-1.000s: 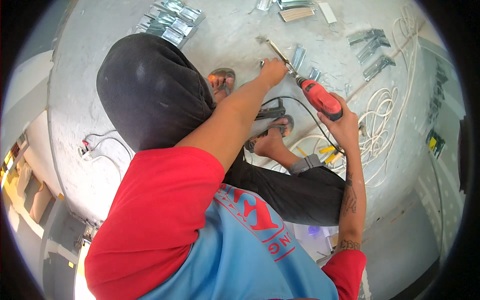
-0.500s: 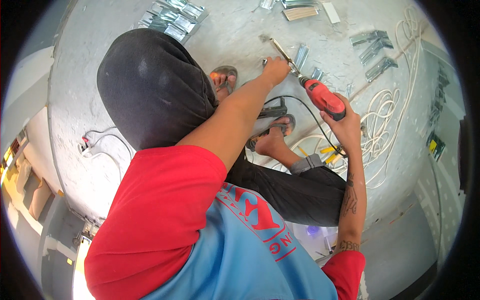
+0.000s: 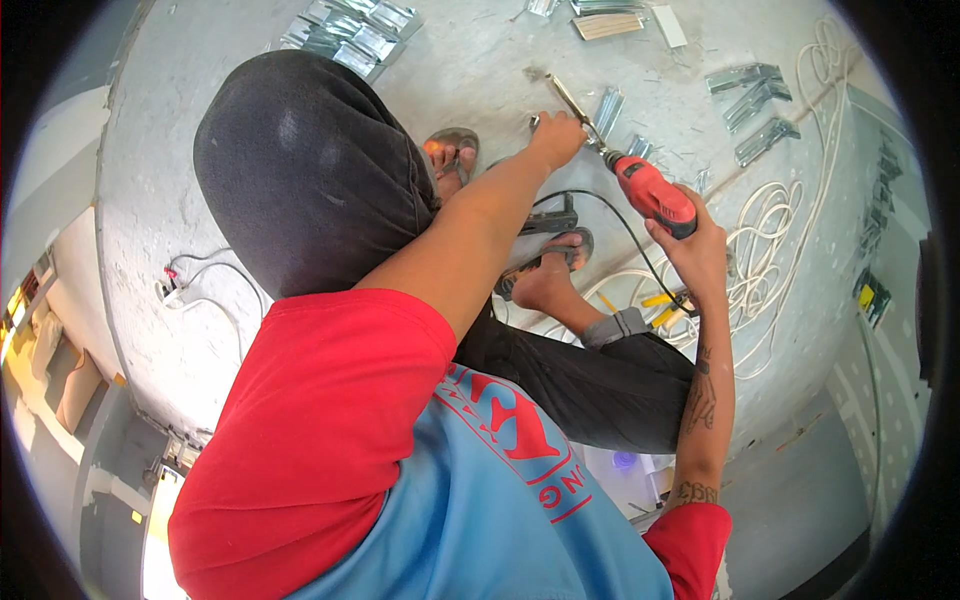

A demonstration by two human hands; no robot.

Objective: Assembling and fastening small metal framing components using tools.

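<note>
My right hand (image 3: pixel 697 250) is wrapped around the rear of a red and black power drill (image 3: pixel 648 188), whose chuck points up and to the left. Just ahead of the chuck, my left hand (image 3: pixel 558 140) is closed on a narrow metal strip (image 3: pixel 568 98) that sticks out beyond the fingers. The drill's tip meets the metal close to the left fingers; the exact contact is too small to make out. A black cord (image 3: pixel 628 228) runs from my left side past the drill. Short shiny metal channel pieces (image 3: pixel 608 108) lie on the floor beside the left hand.
Stacked metal pieces (image 3: pixel 352 35) lie at the far left, and more bent metal pieces (image 3: pixel 750 95) at the right. Coiled white cable (image 3: pixel 765 235) spreads right of the drill. Yellow-handled pliers (image 3: pixel 665 310) lie near my foot (image 3: pixel 545 285). A thin cable (image 3: pixel 215 262) lies at the left.
Almost nothing differs. Both hands, the drill and the metal strip sit slightly farther right in the picture, as does the floor around them.
</note>
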